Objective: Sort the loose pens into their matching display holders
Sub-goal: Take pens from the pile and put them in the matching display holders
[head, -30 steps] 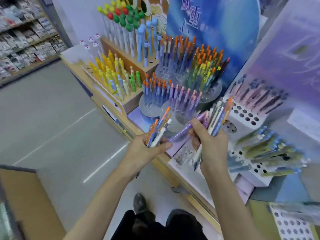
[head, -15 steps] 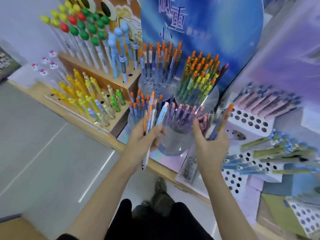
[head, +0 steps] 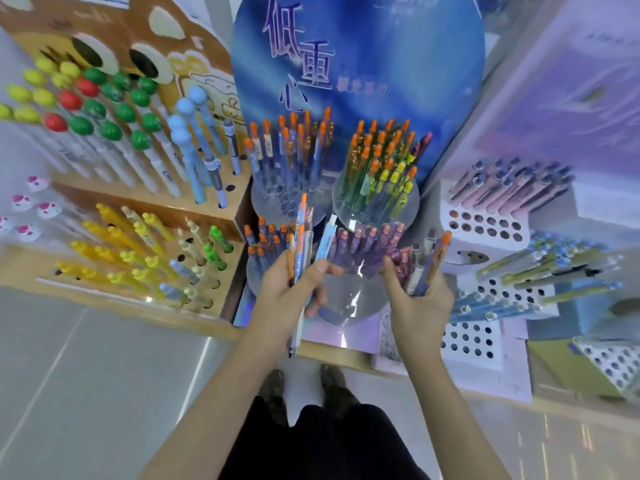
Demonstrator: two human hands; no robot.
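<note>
My left hand [head: 289, 299] grips orange-topped pens [head: 300, 237], my right hand [head: 420, 306] mixed pens [head: 427, 261], fanned above the clear holders [head: 349, 296] to match colours.

On the blue round backboard [head: 415, 57] — 低重心 in large characters (smaller line beside too blurred).

I had both bare forearms stretched forward, side by side and apart. My left hand [head: 287, 299] was curled round a bunch of pens [head: 300, 237], the thumb pressed across them. My right hand [head: 420, 306], back upward, gripped another bunch [head: 431, 259], held upright.
</note>
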